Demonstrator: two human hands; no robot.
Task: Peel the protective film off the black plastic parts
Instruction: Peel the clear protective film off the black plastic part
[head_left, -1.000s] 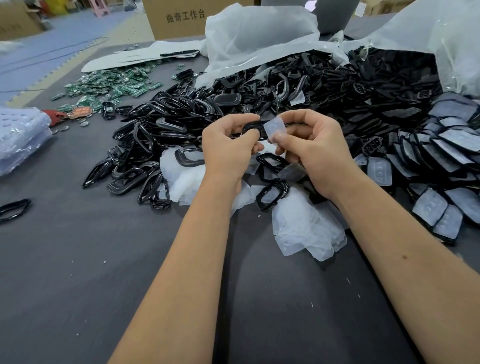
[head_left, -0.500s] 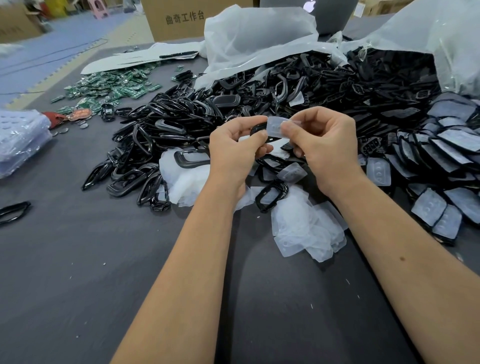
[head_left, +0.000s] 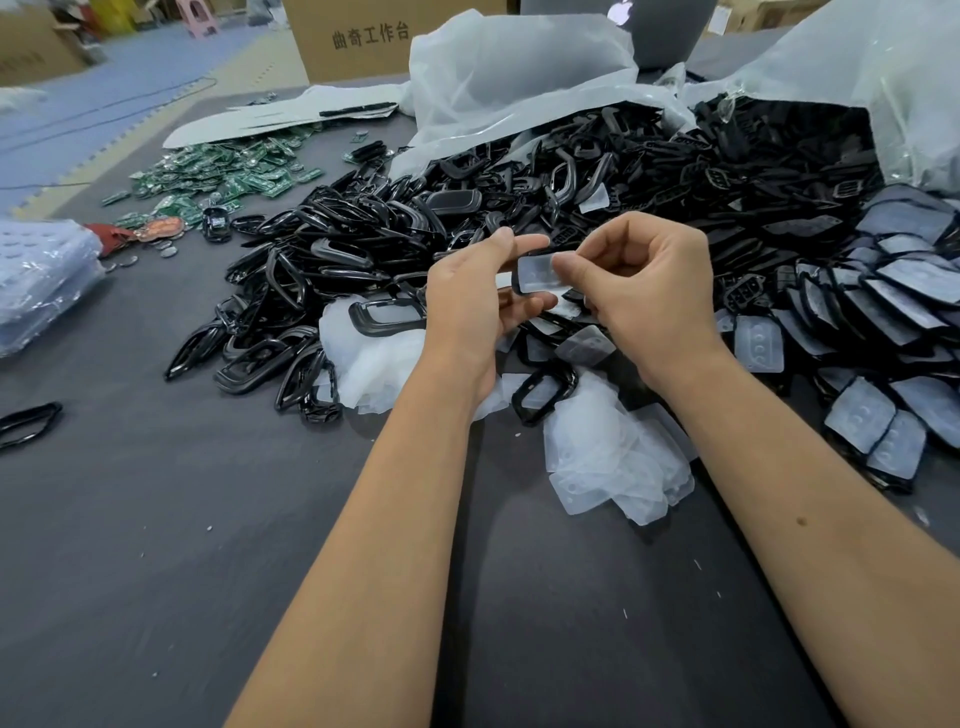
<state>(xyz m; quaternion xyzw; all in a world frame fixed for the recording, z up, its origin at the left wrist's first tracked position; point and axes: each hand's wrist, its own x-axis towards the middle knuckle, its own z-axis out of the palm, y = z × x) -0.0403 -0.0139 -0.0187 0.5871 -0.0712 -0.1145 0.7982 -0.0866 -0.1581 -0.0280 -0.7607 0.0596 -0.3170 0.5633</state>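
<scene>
Since half a second ago, our left hand (head_left: 470, 306) still pinches the black part (head_left: 522, 283) while our right hand (head_left: 647, 291) grips its film (head_left: 540, 273), now lifted higher above the pile of black parts (head_left: 467, 208). Bare tabletop (head_left: 156, 545) lies near us.

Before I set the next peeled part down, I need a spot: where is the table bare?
Bare dark table lies near left, bordered by the left forearm, the black frame pile and a lone frame. A narrower strip runs between the forearms, below the peeled film heap. Everything beyond the hands and along the right, among film-covered parts, is crowded.
</scene>
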